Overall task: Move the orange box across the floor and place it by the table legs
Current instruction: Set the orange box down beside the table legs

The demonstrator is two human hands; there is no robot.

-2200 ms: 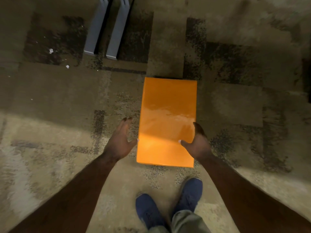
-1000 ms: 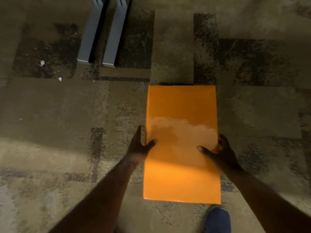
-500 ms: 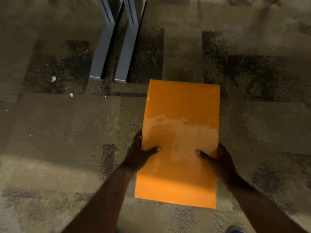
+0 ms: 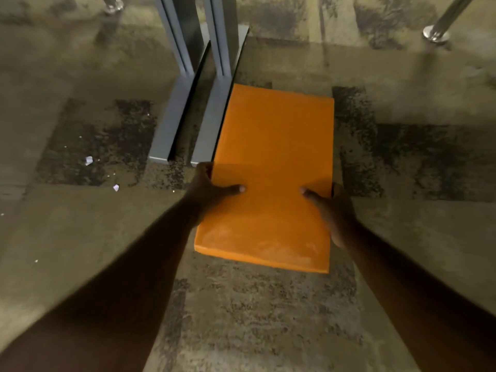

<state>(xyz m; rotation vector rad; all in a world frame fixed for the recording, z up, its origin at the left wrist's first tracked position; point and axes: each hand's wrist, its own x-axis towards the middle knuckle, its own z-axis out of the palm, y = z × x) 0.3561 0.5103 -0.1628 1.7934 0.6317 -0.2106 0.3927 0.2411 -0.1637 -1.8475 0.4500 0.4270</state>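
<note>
A flat, glossy orange box point(image 4: 273, 162) fills the middle of the head view, its long side running away from me. My left hand point(image 4: 208, 191) grips its left edge with the thumb on top. My right hand point(image 4: 331, 208) grips its right edge the same way. Two grey table legs point(image 4: 185, 84) with long flat feet stand at the upper left of the box. The box's far left edge lies right alongside the nearer foot point(image 4: 212, 122); whether they touch I cannot tell. The box's underside is hidden.
Patterned beige and dark carpet point(image 4: 268, 318) covers the floor. Chrome chair legs stand at the far left point(image 4: 114, 5) and far right point(image 4: 440, 28). Small white paper scraps point(image 4: 88, 160) lie on the carpet left of the table feet.
Both hands closed on the box's sides and carried it forward and left. The box now lies beside the right table foot, which was well apart from it earlier.
</note>
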